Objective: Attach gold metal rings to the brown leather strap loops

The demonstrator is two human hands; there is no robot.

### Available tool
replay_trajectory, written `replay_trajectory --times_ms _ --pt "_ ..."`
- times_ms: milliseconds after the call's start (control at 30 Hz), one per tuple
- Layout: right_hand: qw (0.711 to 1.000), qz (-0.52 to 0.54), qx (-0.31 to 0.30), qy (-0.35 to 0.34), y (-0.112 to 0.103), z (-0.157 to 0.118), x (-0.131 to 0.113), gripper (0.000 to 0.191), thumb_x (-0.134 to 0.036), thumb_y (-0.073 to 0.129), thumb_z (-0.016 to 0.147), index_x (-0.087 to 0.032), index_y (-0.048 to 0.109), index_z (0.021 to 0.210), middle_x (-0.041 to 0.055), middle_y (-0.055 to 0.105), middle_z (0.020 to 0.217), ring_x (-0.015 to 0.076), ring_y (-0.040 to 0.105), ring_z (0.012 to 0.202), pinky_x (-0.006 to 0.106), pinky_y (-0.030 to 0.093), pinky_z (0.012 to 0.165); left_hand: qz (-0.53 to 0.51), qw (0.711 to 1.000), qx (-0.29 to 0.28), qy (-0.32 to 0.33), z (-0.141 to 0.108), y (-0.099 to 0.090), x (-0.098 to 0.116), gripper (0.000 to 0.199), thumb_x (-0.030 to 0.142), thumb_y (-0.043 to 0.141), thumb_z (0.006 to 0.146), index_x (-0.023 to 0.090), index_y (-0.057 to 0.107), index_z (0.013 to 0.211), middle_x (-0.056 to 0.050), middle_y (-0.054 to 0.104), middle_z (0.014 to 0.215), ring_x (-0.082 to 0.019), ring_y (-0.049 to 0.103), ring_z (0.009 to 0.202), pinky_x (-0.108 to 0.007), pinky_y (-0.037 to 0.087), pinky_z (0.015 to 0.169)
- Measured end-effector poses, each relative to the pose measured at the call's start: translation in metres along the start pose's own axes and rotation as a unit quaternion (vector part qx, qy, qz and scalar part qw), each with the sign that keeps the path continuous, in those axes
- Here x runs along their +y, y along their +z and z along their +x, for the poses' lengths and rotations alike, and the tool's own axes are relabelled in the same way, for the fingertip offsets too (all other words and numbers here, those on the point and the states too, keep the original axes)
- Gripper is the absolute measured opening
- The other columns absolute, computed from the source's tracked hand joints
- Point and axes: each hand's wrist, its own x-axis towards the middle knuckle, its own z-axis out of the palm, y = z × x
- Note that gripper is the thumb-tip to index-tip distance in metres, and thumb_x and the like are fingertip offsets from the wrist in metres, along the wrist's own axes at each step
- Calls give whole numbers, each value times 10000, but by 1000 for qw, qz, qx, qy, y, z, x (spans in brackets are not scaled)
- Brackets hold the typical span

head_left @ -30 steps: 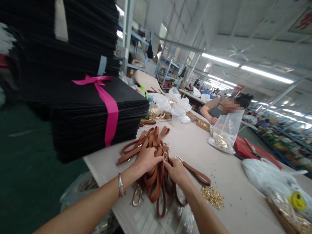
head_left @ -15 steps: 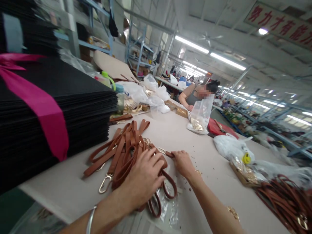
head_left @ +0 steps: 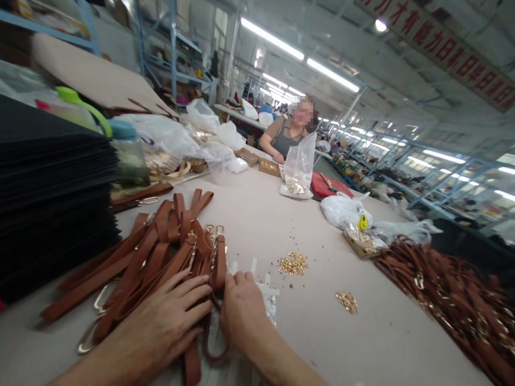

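A heap of brown leather straps (head_left: 161, 244) with gold metal clasps lies on the table in front of me. My left hand (head_left: 169, 319) rests over the near part of this heap, palm down, its fingers stretched out. Beside it, my right hand (head_left: 243, 305) has its fingers curled around the lower end of one leather strap (head_left: 220, 262); the fingertips are partly hidden. That strap's gold clasp points away from me. Under and beside my right hand lie clear plastic pieces (head_left: 270, 303).
Small gold fittings (head_left: 293, 263) and a second little pile (head_left: 346, 302) lie right of my hands. More brown straps (head_left: 446, 300) cover the right side. Black stacked sheets (head_left: 56, 198) stand left. Across the table sits a person (head_left: 287, 134) behind a plastic bag (head_left: 300, 166).
The view has swung right. My right hand has drawn its strap in toward the heap, and the strap's clasp now points away from me. My left hand stays on the heap.
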Motion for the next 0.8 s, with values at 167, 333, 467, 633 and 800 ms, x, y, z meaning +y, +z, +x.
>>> replay_trajectory --times_ms 167,333,467,633,800 --pt "997 73 38 12 4 -4 -11 307 -93 521 790 -132 650 1066 144 679 981 286 596 896 409 492 828 -8 996 91 -17 -22 -2 -13 358 206 604 804 399 737 1074 38 707 1252 -263 592 1224 -409 275 1173" --pt "968 204 95 114 3 -24 29 376 -120 402 925 -210 604 1230 98 686 983 233 650 886 328 496 769 -100 984 102 -103 -13 -5 22 251 328 637 816 390 765 1023 6 723 1222 -305 627 1178 -442 415 1089" --pt "935 300 168 80 1 -58 48 357 -203 357 981 -232 604 1237 89 676 976 221 641 886 332 508 787 -341 862 127 -352 14 4 68 374 526 696 758 301 760 1050 -62 780 1045 -318 712 981 -380 573 872" --pt "898 387 212 3 0 -101 46 448 -162 385 955 -287 510 1367 85 655 1154 202 623 1052 325 519 892 -628 625 123 -447 55 37 108 602 524 767 703 189 653 1189 -96 764 1055 -280 713 971 -350 587 842" --pt "889 426 166 -23 -9 -132 78 406 -173 601 879 -286 603 1270 38 665 1219 192 597 1135 303 463 990 -638 608 140 -450 88 59 128 528 468 785 691 157 655 1097 -43 760 814 -208 715 812 -258 575 730"
